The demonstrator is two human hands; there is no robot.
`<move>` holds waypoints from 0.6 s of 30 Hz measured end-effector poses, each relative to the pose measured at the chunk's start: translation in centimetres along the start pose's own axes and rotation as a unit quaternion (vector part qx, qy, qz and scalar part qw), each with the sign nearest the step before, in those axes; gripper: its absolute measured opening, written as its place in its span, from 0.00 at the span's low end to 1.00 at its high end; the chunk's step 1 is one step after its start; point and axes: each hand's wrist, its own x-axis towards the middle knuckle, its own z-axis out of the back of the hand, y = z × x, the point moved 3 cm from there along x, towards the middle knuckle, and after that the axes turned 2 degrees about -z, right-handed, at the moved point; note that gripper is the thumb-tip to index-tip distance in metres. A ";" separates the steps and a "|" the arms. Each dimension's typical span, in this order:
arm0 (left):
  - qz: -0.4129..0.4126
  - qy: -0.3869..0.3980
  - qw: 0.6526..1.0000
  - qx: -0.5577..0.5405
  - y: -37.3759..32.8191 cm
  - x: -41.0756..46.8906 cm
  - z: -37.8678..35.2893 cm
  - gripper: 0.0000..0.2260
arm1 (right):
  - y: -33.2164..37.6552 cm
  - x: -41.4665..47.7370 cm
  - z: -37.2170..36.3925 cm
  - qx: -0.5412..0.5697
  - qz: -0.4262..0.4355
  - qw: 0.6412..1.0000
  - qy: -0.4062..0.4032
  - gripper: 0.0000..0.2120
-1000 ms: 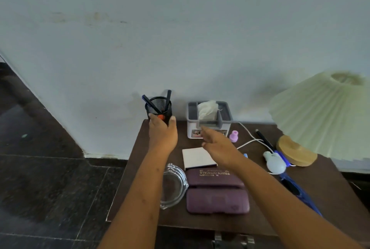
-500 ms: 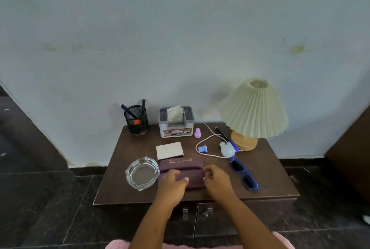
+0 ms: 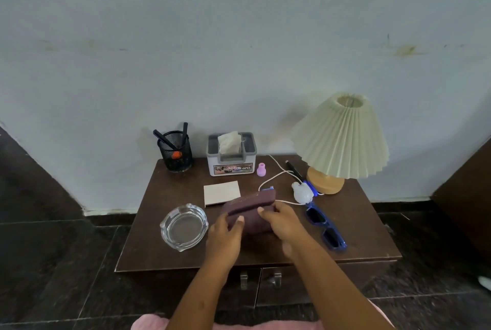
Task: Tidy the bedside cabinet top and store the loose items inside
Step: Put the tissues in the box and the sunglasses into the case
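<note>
Head view: looks down on a purple case (image 3: pixel 252 201) at the front middle of the cabinet surface (image 3: pixel 159 252), between a glass ashtray (image 3: pixel 183 227) and blue sunglasses (image 3: pixel 324 226). Grasps the case at both ends: left grip (image 3: pixel 225 235) curled round the left end, right grip (image 3: pixel 284 223) round the right, upper half tilted up. Behind it, a white notepad (image 3: pixel 221 193), pen holder (image 3: pixel 175 153), tissue box (image 3: pixel 231 159) and lamp (image 3: pixel 342 138).
</note>
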 end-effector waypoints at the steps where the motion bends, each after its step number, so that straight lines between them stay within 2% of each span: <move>1: 0.005 0.035 0.998 -0.054 -0.6 -0.3 -0.2 0.18 | 0.8 -0.6 0.1 -0.006 0.029 1.000 0.009 0.10; 3: 0.032 0.106 0.984 -0.139 -1.6 -1.2 -0.6 0.16 | 2.2 -1.8 0.5 -0.102 0.127 0.987 -0.008 0.11; 5: 0.045 0.149 0.967 -0.199 -1.9 -1.7 -1.0 0.19 | 3.3 -3.2 0.7 -0.254 0.248 0.934 -0.043 0.10; 7: 0.063 0.174 0.941 -0.284 -2.0 -1.8 -1.3 0.25 | 3.6 -4.6 0.7 -0.421 0.322 0.846 -0.064 0.13; 9: 0.099 0.175 0.916 -0.347 -1.9 -1.9 -1.4 0.29 | 2.9 -5.3 0.4 -0.569 0.370 0.732 -0.066 0.17; 10: 0.112 0.163 0.910 -0.364 -1.8 -1.8 -1.4 0.28 | 2.4 -5.5 0.3 -0.613 0.382 0.690 -0.047 0.19; 11: 0.117 0.141 0.910 -0.371 -1.5 -1.7 -1.3 0.24 | 1.9 -5.5 0.3 -0.632 0.384 0.673 -0.016 0.20; 12: 0.121 0.111 0.911 -0.377 -1.0 -1.5 -1.1 0.21 | 1.6 -5.5 0.4 -0.627 0.377 0.682 0.023 0.21; 15: 0.141 0.052 0.915 -0.374 0.3 -0.9 -0.8 0.16 | 1.7 -5.2 1.1 -0.541 0.320 0.766 0.134 0.23; 18: 0.144 0.042 0.928 -0.340 0.9 -0.2 -0.6 0.19 | 2.8 -4.1 3.5 -0.487 0.281 0.821 0.098 0.22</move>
